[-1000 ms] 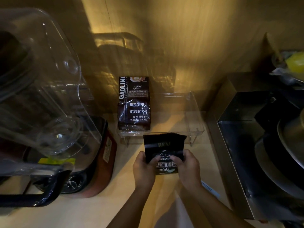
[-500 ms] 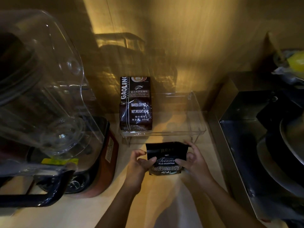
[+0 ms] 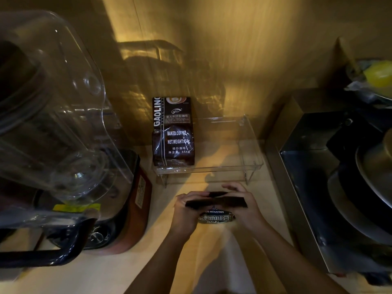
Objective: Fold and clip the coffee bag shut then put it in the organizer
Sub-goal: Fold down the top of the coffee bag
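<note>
A small black coffee bag with white lettering stands on the wooden counter in front of me. Its top is bent over toward me into a flat dark band. My left hand pinches the left end of that fold. My right hand pinches the right end, its fingers reaching over the back. Just beyond stands the clear acrylic organizer on short legs. A tall dark Gaoling coffee bag stands upright in its left part. No clip is visible.
A blender with a clear jug on a red-brown base fills the left. A steel sink with dark pans lies to the right. A yellow item sits at the far right. The wall stands close behind the organizer.
The bag's upright top has been folded down toward me. Both hands moved up from the bag's sides to grip the ends of the fold.
</note>
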Available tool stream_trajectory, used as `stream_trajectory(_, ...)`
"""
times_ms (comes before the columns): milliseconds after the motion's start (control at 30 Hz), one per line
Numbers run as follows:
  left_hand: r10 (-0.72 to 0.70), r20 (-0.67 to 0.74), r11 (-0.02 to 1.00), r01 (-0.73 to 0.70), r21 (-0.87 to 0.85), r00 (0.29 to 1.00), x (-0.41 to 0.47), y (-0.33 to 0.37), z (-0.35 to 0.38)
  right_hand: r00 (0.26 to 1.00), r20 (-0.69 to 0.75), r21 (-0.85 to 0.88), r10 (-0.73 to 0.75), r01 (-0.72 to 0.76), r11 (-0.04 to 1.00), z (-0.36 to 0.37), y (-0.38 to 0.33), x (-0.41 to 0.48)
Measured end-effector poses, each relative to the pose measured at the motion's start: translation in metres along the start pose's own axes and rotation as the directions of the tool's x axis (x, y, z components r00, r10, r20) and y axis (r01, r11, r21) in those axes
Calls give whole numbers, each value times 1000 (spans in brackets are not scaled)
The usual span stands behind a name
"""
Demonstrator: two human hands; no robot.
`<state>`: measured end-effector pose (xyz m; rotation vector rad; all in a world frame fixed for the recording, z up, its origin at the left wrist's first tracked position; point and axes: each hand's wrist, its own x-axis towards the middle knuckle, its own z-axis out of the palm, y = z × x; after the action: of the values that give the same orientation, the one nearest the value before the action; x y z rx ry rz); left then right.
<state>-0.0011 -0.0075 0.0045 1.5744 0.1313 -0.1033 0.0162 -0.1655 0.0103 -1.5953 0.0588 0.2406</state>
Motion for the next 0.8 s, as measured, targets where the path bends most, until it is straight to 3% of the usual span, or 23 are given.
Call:
stream_trajectory(100, 16, 4, 999, -16, -43, 1000, 3, -3, -3, 999, -32, 116, 36, -32, 993, 3, 3, -1)
stream_trajectory(200, -49, 70, 991, 58, -123, 996, 1, -5, -5, 987, -54, 246, 153, -136, 960, 4, 5, -4)
stream_trajectory(300, -138, 44, 966, 145, -213, 989, 0, -8, -3, 973, -36, 399, 227, -194, 896, 6, 3, -6)
stream_trajectory(400, -237, 47, 920, 240, -309, 970, 0, -8, -3, 966, -32, 447, 258, -217, 868, 7, 2, -6)
stream_trajectory(533, -264, 82, 886, 275, -374, 961, 2, -10, -6, 962, -30, 491, 271, -222, 842, 10, 3, -6)
stream_trajectory(700, -266, 144, 913, 297, -279, 953, 3, -11, -16, 957, 16, 442, 290, -267, 856, 3, 2, -5)
stream_trajectory(800, -197, 75, 961, 207, -185, 978, 3, -7, -22, 967, 64, 411, 248, -252, 876, -5, -6, -5)
